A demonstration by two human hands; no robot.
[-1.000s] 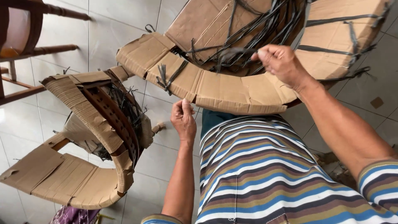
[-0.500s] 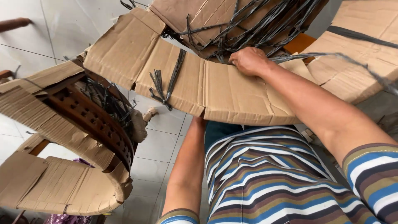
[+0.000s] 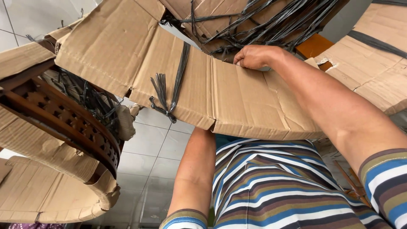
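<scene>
Head view is showing the right hand [image 3: 254, 56] curling closed on the cardboard [image 3: 237, 93] wrap's top edge; the left hand is reaching under that cardboard, hidden, grip unknowable. Black straps [image 3: 169, 91] are hanging cut, cardboard not yet off.

Cardboard wrap [image 3: 237, 91] in front, tangled straps [image 3: 258, 21] behind it, carved wooden frame [image 3: 63, 123] to its left
</scene>
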